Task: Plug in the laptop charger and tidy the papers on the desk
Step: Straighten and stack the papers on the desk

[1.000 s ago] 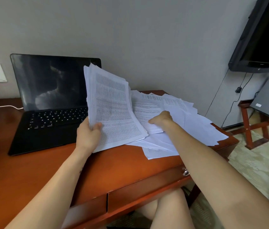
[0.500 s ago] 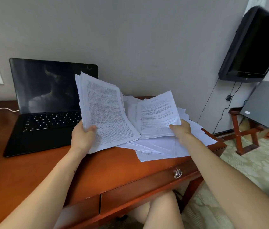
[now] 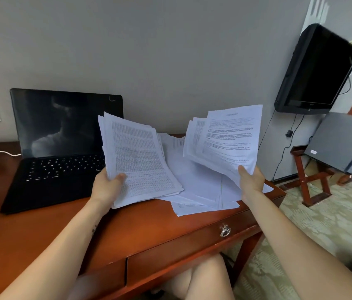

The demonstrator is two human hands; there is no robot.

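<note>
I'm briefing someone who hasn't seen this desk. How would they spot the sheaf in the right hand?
On the red-brown desk, right of the black laptop, white papers lie scattered. Above them the right hand holds a thin sheaf by its lower edge. Unlike the thicker stack of dense tables in the left hand, its top page shows a title and paragraphs.

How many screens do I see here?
2: the laptop open on the desk at left, and the television on the wall at right. Others may be out of view.
</note>
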